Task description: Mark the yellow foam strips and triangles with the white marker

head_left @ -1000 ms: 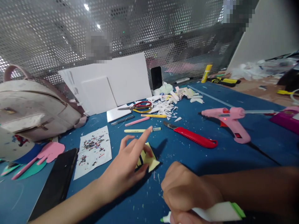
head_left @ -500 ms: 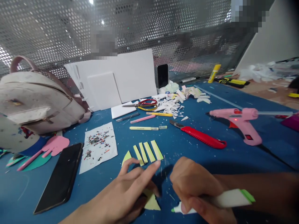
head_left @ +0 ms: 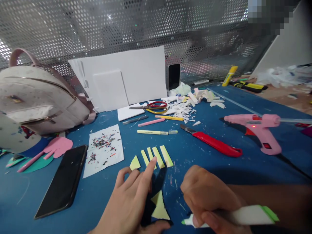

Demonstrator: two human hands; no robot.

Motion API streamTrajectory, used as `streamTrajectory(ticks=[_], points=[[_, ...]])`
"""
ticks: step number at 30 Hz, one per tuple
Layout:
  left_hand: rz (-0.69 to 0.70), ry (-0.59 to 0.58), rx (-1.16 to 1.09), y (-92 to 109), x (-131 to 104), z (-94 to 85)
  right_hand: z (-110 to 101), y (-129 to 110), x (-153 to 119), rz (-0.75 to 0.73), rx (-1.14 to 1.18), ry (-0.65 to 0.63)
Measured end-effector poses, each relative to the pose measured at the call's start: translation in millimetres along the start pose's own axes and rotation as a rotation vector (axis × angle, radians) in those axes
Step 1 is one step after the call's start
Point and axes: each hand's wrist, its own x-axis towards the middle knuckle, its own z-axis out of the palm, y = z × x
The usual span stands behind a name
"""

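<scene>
My left hand (head_left: 133, 198) is over the table with its fingers apart, the index fingertip at the row of pale yellow-green strips (head_left: 158, 157). Left of the strips lies a small curved yellow-green piece (head_left: 135, 162). A larger pointed yellow-green piece (head_left: 161, 207) rests beside my left hand, near the thumb. My right hand (head_left: 209, 195) is closed around a white marker (head_left: 248, 215) with a green end; its green tip points left, low over the table.
A red-handled knife (head_left: 216, 144) and a pink glue gun (head_left: 264, 128) lie at right. Pens, scissors (head_left: 156, 107) and white scraps (head_left: 182, 109) are farther back. At left are a black phone (head_left: 62, 182), a speckled paper (head_left: 104, 151) and a backpack (head_left: 46, 97).
My left hand has drawn back from the pointed piece, uncovering more of it, and its index finger has moved left across the strips. My right hand still holds the marker. The view has shifted slightly.
</scene>
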Motion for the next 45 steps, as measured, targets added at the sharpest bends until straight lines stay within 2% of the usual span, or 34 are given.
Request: streamTrajectory(ticks=[4, 6, 12, 15, 17, 20, 22, 26, 31, 35, 40, 45], points=[[-0.020, -0.033, -0.011, 3.8, 6.9, 1.2, -2.2, 9.5, 10.2, -0.165, 0.091, -0.047], [-0.029, -0.033, -0.060, 5.6, 8.1, 2.5, -4.9, 12.5, 13.8, -0.180, 0.140, -0.089], [0.100, -0.012, -0.309, 2.7, 8.1, 4.2, -12.4, 11.8, 10.9, 0.018, 0.151, -0.085], [0.022, -0.033, -0.346, -2.5, 3.9, 2.2, -17.1, 8.0, 13.4, 0.113, 0.124, -0.199], [-0.039, -0.060, -0.313, -6.3, 0.2, 1.7, -19.7, 3.6, 19.7, 0.235, 0.044, -0.293], [-0.061, -0.046, -0.253, -9.4, -3.1, 2.2, -20.5, -1.9, 30.8, 0.445, -0.066, -0.399], [-0.088, -0.048, -0.243, -8.4, -2.7, 1.7, -19.1, -2.3, 34.6, 0.508, -0.083, -0.432], [-0.127, -0.080, -0.266, -3.9, 0.1, -2.0, -16.6, 2.1, 31.7, 0.440, -0.139, -0.439], [-0.136, -0.088, -0.289, -3.2, 0.1, -3.2, -17.9, 0.9, 29.3, 0.387, -0.108, -0.510], [-0.138, -0.087, -0.303, -3.2, 0.2, -3.9, -18.2, -0.6, 31.5, 0.389, -0.130, -0.439], [-0.134, -0.078, -0.306, -5.1, 0.4, -1.8, -17.2, 2.4, 32.1, 0.376, -0.071, -0.534], [-0.091, -0.041, -0.329, -8.5, -0.3, 1.5, -18.0, 2.2, 34.0, 0.440, -0.103, -0.510]])
